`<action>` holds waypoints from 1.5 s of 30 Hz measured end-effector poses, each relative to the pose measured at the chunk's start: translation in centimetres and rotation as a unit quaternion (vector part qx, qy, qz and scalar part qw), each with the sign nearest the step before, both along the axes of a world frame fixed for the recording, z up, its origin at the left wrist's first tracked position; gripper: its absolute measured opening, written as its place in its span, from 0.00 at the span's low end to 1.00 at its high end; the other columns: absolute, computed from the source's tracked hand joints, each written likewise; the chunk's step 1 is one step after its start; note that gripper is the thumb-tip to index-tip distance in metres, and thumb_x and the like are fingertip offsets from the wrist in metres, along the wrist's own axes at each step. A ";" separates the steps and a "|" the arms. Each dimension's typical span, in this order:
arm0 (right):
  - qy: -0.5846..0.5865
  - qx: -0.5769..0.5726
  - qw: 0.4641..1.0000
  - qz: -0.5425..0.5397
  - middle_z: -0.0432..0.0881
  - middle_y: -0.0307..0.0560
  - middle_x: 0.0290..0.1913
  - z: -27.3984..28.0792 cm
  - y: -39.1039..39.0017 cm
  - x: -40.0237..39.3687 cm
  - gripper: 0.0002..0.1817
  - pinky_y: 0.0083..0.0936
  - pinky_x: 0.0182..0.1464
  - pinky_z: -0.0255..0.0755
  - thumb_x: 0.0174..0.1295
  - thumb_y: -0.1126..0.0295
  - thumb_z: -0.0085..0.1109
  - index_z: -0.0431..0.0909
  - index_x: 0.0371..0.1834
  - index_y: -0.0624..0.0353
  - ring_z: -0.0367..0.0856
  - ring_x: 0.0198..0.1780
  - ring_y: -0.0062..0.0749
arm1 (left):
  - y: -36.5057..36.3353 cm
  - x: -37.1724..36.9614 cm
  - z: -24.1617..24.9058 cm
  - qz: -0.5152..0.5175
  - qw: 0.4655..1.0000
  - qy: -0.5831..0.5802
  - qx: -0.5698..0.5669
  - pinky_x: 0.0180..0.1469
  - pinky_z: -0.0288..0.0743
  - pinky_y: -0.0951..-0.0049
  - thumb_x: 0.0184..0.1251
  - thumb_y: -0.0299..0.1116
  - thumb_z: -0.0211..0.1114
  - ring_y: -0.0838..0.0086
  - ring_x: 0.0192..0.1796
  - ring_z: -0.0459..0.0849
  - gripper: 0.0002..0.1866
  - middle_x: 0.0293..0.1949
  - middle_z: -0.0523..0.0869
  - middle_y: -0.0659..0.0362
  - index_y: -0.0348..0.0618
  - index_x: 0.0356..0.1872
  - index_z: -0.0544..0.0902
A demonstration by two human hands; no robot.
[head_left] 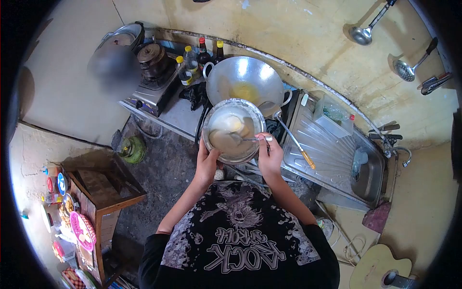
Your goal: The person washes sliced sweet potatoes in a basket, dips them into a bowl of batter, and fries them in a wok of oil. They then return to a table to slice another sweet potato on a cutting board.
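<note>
A metal bowl (pixel 257 117) of thin beige batter is held up in front of the black shirt, close to the wok. My left hand (pixel 208 164) grips its left rim, with the thumb over the edge. My right hand (pixel 270 155) is closed on a spoon (pixel 248 139) whose tip sits in the batter; the hand is also against the right rim. A pale rounded piece (pixel 232 124) lies partly in the batter; its kind cannot be made out. Just beyond the bowl is a large wok (pixel 221 79) with yellow oil (pixel 246 91) in its bottom.
A long-handled turner (pixel 288 132) leans on the wok's right edge. Sauce bottles (pixel 202 55) stand behind the wok, and a lidded pot (pixel 151 58) sits on a stove to the left. At right is a steel sink (pixel 368 185) with a plastic container (pixel 332 118) on its drainboard.
</note>
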State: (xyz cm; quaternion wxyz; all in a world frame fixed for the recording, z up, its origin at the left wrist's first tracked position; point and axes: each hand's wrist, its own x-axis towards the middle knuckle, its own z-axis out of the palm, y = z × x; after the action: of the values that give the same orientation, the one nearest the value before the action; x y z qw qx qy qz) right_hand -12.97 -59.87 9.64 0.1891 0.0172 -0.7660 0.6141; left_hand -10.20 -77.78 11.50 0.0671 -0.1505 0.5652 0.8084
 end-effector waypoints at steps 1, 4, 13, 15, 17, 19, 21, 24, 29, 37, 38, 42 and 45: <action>-0.017 -0.013 1.000 -0.010 0.83 0.48 0.34 0.1 -0.1 0.2 0.06 0.29 0.38 0.71 0.63 0.76 0.52 0.80 0.36 0.62 0.79 0.31 0.37 | 0.0 0.0 -0.1 0.001 1.000 -0.001 0.002 0.20 0.68 0.83 0.65 0.24 0.49 0.82 0.31 0.78 0.34 0.47 0.77 0.59 0.50 0.72 0.50; -0.011 0.000 1.000 -0.023 0.83 0.48 0.35 1.2 -0.2 0.8 0.06 0.28 0.41 0.71 0.63 0.77 0.52 0.80 0.37 0.61 0.79 0.33 0.36 | -0.2 0.0 -0.6 0.006 1.000 -0.004 0.012 0.19 0.68 0.83 0.64 0.24 0.50 0.82 0.31 0.77 0.35 0.48 0.77 0.58 0.50 0.72 0.49; 0.111 0.252 0.947 0.165 0.84 0.43 0.38 3.5 0.7 -0.6 0.06 0.31 0.48 0.67 0.59 0.75 0.56 0.82 0.36 0.57 0.77 0.40 0.38 | 0.0 0.2 -0.5 -0.006 0.999 0.000 0.045 0.21 0.67 0.82 0.64 0.22 0.48 0.82 0.28 0.76 0.31 0.44 0.78 0.61 0.52 0.69 0.55; 0.094 0.220 0.957 0.163 0.84 0.43 0.37 3.7 1.2 -1.0 0.05 0.31 0.48 0.67 0.59 0.75 0.56 0.82 0.36 0.56 0.77 0.40 0.38 | -0.1 0.3 -0.7 -0.011 0.999 0.001 0.048 0.21 0.67 0.82 0.64 0.22 0.48 0.81 0.28 0.76 0.31 0.44 0.78 0.61 0.51 0.69 0.55; 0.101 0.214 0.959 0.154 0.84 0.42 0.36 4.1 1.8 -1.3 0.05 0.31 0.48 0.66 0.59 0.75 0.57 0.81 0.35 0.56 0.76 0.39 0.38 | 0.0 0.3 -0.5 -0.016 0.999 -0.008 0.029 0.21 0.67 0.82 0.64 0.22 0.48 0.81 0.28 0.76 0.31 0.44 0.78 0.60 0.51 0.69 0.55; 0.130 0.233 0.954 0.139 0.84 0.40 0.37 4.4 2.3 -1.5 0.03 0.32 0.48 0.66 0.59 0.74 0.58 0.81 0.33 0.55 0.76 0.39 0.37 | -0.1 0.3 -0.6 -0.017 0.999 -0.002 0.027 0.21 0.67 0.82 0.64 0.23 0.48 0.81 0.28 0.77 0.31 0.44 0.78 0.60 0.51 0.69 0.55; 0.133 0.254 0.953 0.097 0.83 0.40 0.35 4.4 2.6 -1.2 0.03 0.32 0.47 0.65 0.57 0.74 0.58 0.81 0.33 0.56 0.76 0.38 0.38 | -0.1 0.2 -0.5 -0.013 1.000 -0.002 0.020 0.21 0.68 0.82 0.64 0.23 0.49 0.81 0.28 0.77 0.31 0.44 0.78 0.59 0.50 0.69 0.54; 0.127 0.265 0.956 0.007 0.82 0.39 0.32 4.9 2.6 0.1 0.03 0.33 0.43 0.64 0.55 0.74 0.59 0.80 0.31 0.55 0.76 0.37 0.37 | -0.1 0.2 -0.2 -0.009 1.000 0.000 0.003 0.21 0.68 0.82 0.64 0.23 0.49 0.80 0.30 0.78 0.32 0.45 0.78 0.58 0.50 0.70 0.53; 0.024 0.269 0.962 -0.030 0.81 0.41 0.30 3.7 1.4 1.2 0.02 0.29 0.39 0.67 0.58 0.74 0.58 0.80 0.32 0.57 0.78 0.33 0.33 | 0.4 0.2 -0.2 -0.009 1.000 0.005 -0.018 0.21 0.69 0.82 0.65 0.22 0.49 0.80 0.31 0.78 0.33 0.46 0.77 0.58 0.49 0.71 0.51; -0.062 -0.121 0.990 -0.031 0.83 0.46 0.32 0.4 0.2 1.0 0.05 0.22 0.38 0.72 0.64 0.75 0.54 0.80 0.36 0.63 0.80 0.32 0.28 | 0.7 -0.1 -1.4 -0.028 0.999 0.014 0.000 0.20 0.70 0.82 0.65 0.21 0.48 0.81 0.29 0.76 0.35 0.49 0.76 0.56 0.49 0.72 0.48; -0.055 -0.124 0.990 -0.034 0.83 0.47 0.31 0.8 0.2 1.0 0.05 0.25 0.36 0.72 0.62 0.76 0.55 0.81 0.36 0.62 0.80 0.30 0.31 | 0.7 -0.1 -1.5 -0.030 0.999 0.016 0.005 0.20 0.70 0.82 0.65 0.21 0.48 0.81 0.29 0.76 0.35 0.49 0.76 0.56 0.49 0.72 0.48; 0.031 0.136 0.990 -0.009 0.83 0.46 0.31 2.8 1.0 0.9 0.05 0.25 0.39 0.71 0.62 0.75 0.56 0.81 0.37 0.60 0.79 0.33 0.32 | 0.8 -0.3 -1.2 -0.030 1.000 0.005 0.004 0.20 0.70 0.82 0.65 0.22 0.48 0.81 0.30 0.77 0.35 0.50 0.76 0.56 0.49 0.73 0.47; 0.044 0.213 0.976 0.031 0.82 0.46 0.32 3.3 1.4 1.1 0.05 0.25 0.39 0.70 0.62 0.74 0.55 0.81 0.36 0.61 0.79 0.34 0.34 | 0.6 -0.4 -1.3 -0.029 0.999 0.017 0.010 0.20 0.71 0.83 0.65 0.22 0.48 0.80 0.31 0.78 0.36 0.51 0.76 0.55 0.48 0.73 0.46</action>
State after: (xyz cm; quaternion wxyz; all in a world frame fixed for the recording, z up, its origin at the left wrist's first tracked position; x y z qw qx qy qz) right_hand -11.92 -58.43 12.96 0.1955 0.1083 -0.8692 0.4410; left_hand -10.56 -77.16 10.24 0.0822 -0.1197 0.5625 0.8140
